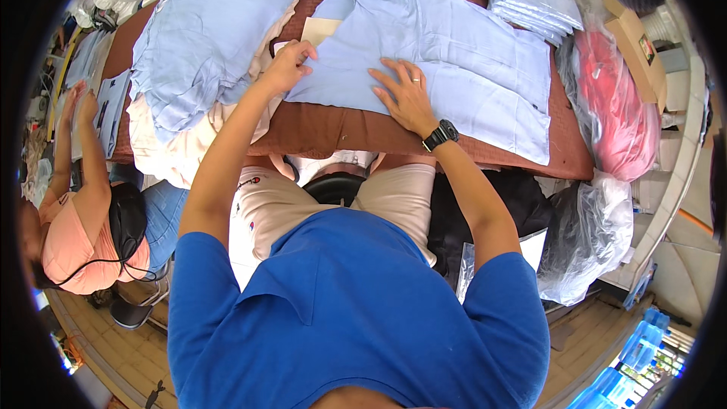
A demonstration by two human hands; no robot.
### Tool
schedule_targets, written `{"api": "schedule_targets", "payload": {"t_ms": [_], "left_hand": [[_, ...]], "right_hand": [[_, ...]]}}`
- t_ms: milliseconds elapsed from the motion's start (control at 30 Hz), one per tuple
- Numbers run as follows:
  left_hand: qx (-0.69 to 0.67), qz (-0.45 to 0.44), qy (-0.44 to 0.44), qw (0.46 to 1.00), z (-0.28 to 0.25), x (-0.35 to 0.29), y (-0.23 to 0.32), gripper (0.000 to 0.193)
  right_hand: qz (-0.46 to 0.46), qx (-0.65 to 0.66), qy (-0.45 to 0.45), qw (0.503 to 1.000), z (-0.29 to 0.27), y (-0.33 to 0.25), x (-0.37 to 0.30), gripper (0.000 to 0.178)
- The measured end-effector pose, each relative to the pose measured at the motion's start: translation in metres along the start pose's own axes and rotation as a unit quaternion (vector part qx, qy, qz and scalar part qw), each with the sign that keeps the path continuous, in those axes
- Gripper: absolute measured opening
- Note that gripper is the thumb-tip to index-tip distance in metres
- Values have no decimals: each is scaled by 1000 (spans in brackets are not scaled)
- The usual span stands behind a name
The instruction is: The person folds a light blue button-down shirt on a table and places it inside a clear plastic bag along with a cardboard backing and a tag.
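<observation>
A light blue shirt (485, 68) lies spread over the brown-covered table (326, 129) in front of me. My right hand (407, 97) rests flat on the cloth with its fingers spread; the wrist wears a black watch (441, 135). At the shirt's left edge is my left hand (289, 67), its fingers bent and thumb apart, with nothing visible between them. A cream card (321, 29) shows beside that hand, partly covered by the shirt. Left of it is a heap of light blue garments (204, 45) on pale pink cloth (159, 140).
Folded garments in clear bags (534, 4) are stacked at the far right. A plastic bag with red contents (617, 106) and a cardboard box (636, 49) stand beyond the table's right end. At the left, another person (87, 238) handles folded blue garments (113, 110).
</observation>
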State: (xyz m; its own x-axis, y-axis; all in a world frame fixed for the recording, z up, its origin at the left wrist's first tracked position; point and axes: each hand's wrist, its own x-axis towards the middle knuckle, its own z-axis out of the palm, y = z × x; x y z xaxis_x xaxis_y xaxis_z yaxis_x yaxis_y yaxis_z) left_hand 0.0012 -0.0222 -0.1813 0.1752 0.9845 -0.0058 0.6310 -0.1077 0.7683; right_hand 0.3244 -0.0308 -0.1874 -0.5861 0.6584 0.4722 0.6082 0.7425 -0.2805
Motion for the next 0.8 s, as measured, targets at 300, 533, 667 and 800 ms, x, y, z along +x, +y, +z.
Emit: {"api": "schedule_targets", "payload": {"t_ms": [300,533,667,800], "left_hand": [[276,134,232,923,57,3,51,44],[243,161,245,925,51,37,30,61],[284,161,222,919,46,62,29,76],[248,159,193,936,43,67,29,76]], "right_hand": [[17,-3,-26,1000,-5,-2,4,35],[70,80,-7,994,-4,52,86,35],[203,36,32,978,17,111,137,49],[258,34,-7,966,23,137,150,59]]}}
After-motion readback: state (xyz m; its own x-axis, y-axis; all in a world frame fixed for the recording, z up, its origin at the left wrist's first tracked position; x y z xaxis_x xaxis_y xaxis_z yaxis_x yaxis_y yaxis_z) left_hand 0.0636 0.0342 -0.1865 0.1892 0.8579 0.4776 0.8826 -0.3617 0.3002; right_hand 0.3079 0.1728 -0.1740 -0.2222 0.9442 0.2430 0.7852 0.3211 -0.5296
